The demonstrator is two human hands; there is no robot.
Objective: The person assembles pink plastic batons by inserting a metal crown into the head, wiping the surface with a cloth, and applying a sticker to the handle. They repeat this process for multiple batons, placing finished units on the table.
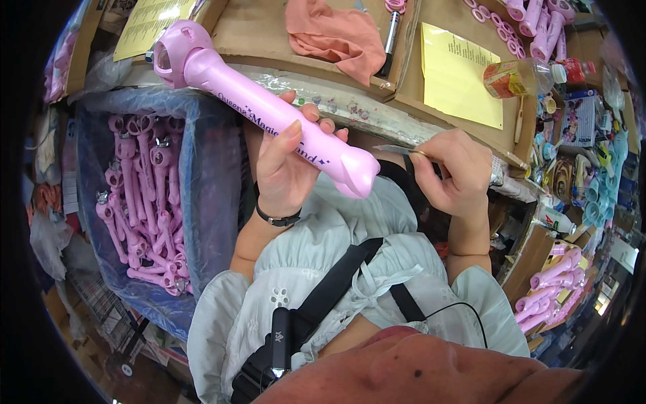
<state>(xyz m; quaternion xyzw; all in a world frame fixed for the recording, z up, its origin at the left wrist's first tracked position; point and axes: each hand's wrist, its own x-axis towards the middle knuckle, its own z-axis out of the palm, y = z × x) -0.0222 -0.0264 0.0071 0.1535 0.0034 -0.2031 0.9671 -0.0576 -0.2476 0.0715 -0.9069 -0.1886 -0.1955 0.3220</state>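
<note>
A pink plastic toy wand lies slantwise in my left hand, whose fingers are wrapped round its lower handle. Dark printing runs along the handle, and the round, hollow head of the wand points to the upper left. Its flared, lobed end sits at the lower right, close to my right hand. Pinched in my right hand is a small knife with a thin, pointed metal blade. The blade points left towards the wand's flared end, a small gap away. Most of the knife's handle is hidden by my fingers.
On my left stands a bin lined with blue plastic, holding many pink wands. Ahead are cardboard trays with an orange cloth, a marker, a yellow sheet and a bottle. More pink wands lie at right.
</note>
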